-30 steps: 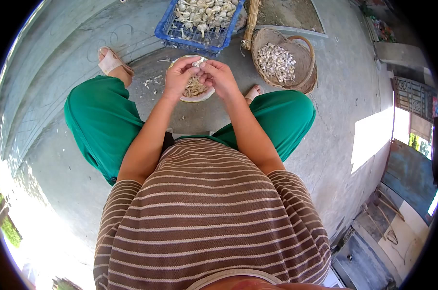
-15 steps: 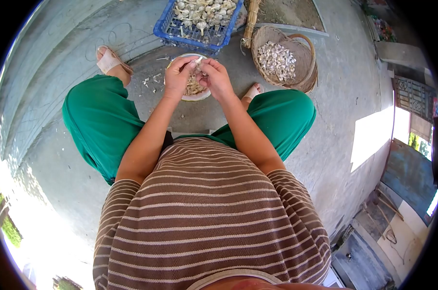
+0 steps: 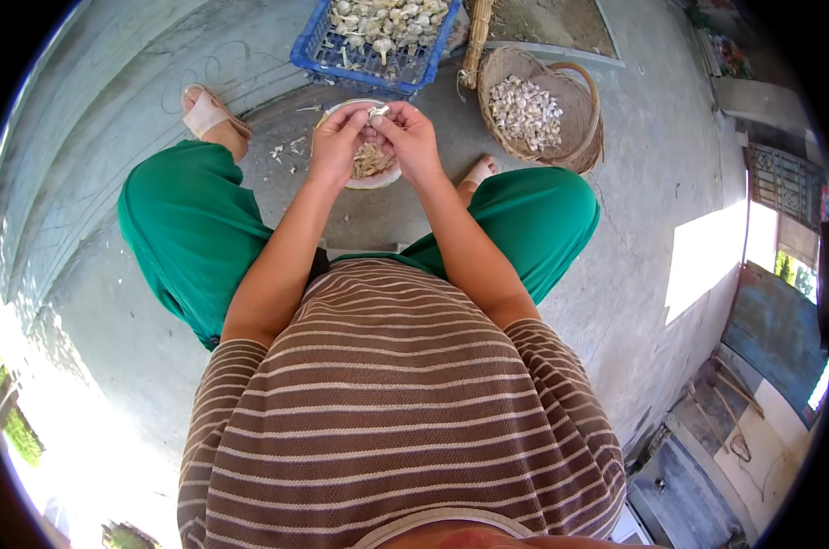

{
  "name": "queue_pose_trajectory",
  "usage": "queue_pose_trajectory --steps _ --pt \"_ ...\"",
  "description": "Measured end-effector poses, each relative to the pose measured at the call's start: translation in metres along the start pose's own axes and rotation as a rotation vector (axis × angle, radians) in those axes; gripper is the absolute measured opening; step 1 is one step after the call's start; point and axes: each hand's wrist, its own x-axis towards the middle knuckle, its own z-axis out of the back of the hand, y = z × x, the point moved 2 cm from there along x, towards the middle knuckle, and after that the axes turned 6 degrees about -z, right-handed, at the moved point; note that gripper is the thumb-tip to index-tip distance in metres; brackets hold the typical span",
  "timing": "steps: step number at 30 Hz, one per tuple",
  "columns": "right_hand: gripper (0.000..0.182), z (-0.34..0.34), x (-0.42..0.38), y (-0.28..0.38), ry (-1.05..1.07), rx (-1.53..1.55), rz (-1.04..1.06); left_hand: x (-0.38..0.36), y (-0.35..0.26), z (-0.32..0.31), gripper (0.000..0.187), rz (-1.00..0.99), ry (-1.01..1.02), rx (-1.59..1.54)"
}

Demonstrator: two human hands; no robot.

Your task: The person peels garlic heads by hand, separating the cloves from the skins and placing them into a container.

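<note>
My left hand [image 3: 337, 145] and my right hand [image 3: 411, 144] meet above a pale-rimmed bowl [image 3: 378, 184]. Between their closed fingertips is a small whitish garlic bulb [image 3: 377, 113], gripped from both sides; the fingers cover most of it. Dry, tan garlic skins [image 3: 370, 161] lie in the bowl below. Just beyond the hands stands a blue plastic crate [image 3: 315, 66] with many whole garlic bulbs [image 3: 384, 44] in it. To the right, a wicker basket [image 3: 574, 117] with an arched handle holds a heap of separated garlic cloves [image 3: 525, 112].
Scraps of garlic skin [image 3: 294, 148] are scattered on the concrete floor [image 3: 341, 212] left of the bowl. A bundle of straw [image 3: 476, 41] stands between crate and basket. My green-trousered knees [image 3: 542, 215] flank the bowl, with sandalled feet [image 3: 215, 119] beside it.
Both thumbs have come up and closer together on the garlic bulb, and the right hand has turned slightly. The bowl, crate and basket stay in place.
</note>
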Motion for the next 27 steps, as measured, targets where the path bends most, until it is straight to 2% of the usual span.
queue_pose_trajectory --steps 1,3,4,6,7,9,10,12,16,17,19,21,22,24,27 --pt "0.008 0.001 0.001 -0.001 -0.024 -0.011 0.018 0.0 0.0 0.002 0.017 0.0 -0.001 0.001" --pt "0.007 0.004 0.003 -0.002 -0.031 -0.032 0.025 -0.001 -0.003 0.003 0.017 -0.083 0.096 0.259" --pt "0.006 0.005 0.004 -0.003 -0.038 -0.055 0.033 -0.001 -0.003 0.003 0.017 -0.083 0.096 0.26" --pt "0.006 0.007 0.005 -0.003 -0.038 -0.068 0.039 -0.001 -0.004 0.002 0.018 -0.17 0.127 0.448" --pt "0.006 0.007 0.005 -0.003 -0.038 -0.081 0.045 -0.001 -0.004 0.002 0.018 -0.17 0.127 0.448" --pt "0.007 0.005 0.004 -0.003 -0.036 -0.131 0.083 -0.002 -0.008 0.0 0.016 -0.358 0.113 0.721" --pt "0.008 0.003 0.003 -0.003 -0.035 -0.18 0.122 -0.003 -0.009 0.0 0.016 -0.357 0.113 0.722" --pt "0.007 -0.001 0.0 -0.006 -0.052 -0.227 0.147 -0.005 -0.012 -0.001 0.017 -0.398 0.065 0.92" --pt "0.007 -0.005 -0.005 -0.011 -0.091 -0.302 0.215 -0.005 -0.004 0.005 0.019 -0.319 -0.011 0.877" --pt "0.007 -0.005 -0.005 -0.011 -0.091 -0.301 0.215 -0.004 0.001 0.007 0.02 -0.278 -0.028 0.767" --pt "0.006 -0.005 -0.004 -0.013 -0.058 -0.099 0.128 -0.004 0.002 0.007 0.02 -0.237 -0.045 0.658" --pt "0.005 -0.005 -0.005 -0.012 -0.066 0.011 0.082 -0.005 0.006 0.006 0.019 -0.077 -0.07 0.314" --pt "0.005 -0.006 -0.006 -0.012 -0.075 0.121 0.034 -0.005 0.003 0.007 0.019 -0.077 -0.069 0.314" --pt "0.005 -0.005 -0.006 -0.011 -0.075 0.157 0.03 -0.004 0.002 0.007 0.018 0.04 0.035 0.029" --pt "0.006 -0.001 -0.004 -0.011 -0.082 0.218 0.03 -0.004 0.004 0.007 0.015 0.015 0.069 0.017"
